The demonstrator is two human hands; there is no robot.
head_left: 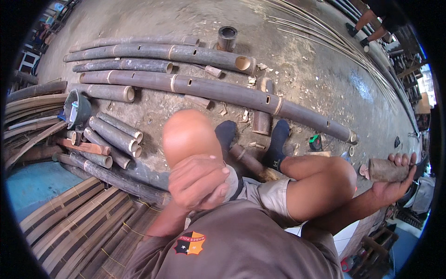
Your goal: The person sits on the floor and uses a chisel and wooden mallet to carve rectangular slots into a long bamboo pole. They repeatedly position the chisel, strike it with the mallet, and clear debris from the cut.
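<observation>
My left hand (197, 182) is closed and lies against my bent left leg below the knee. Whatever its fingers may hold is hidden. Out to the right, my right hand (398, 179) grips a short brownish round wooden block (386, 170), fingers curled over its side. In front of my feet a long dark bamboo pole (223, 89) with several cut slots lies crosswise, propped on a short bamboo piece (261, 123). Beyond it rests another slotted bamboo pole (155, 50), its right end cut open. A green and black tape measure (315, 142) sits right of my right foot.
Short bamboo lengths (111, 130) are piled at left beside a dark bucket (76, 109). A slatted bamboo panel (79, 223) lies lower left. Wood chips litter the concrete floor (306, 69). A dark can (227, 38) stands at the back. Another person's legs (371, 30) show upper right.
</observation>
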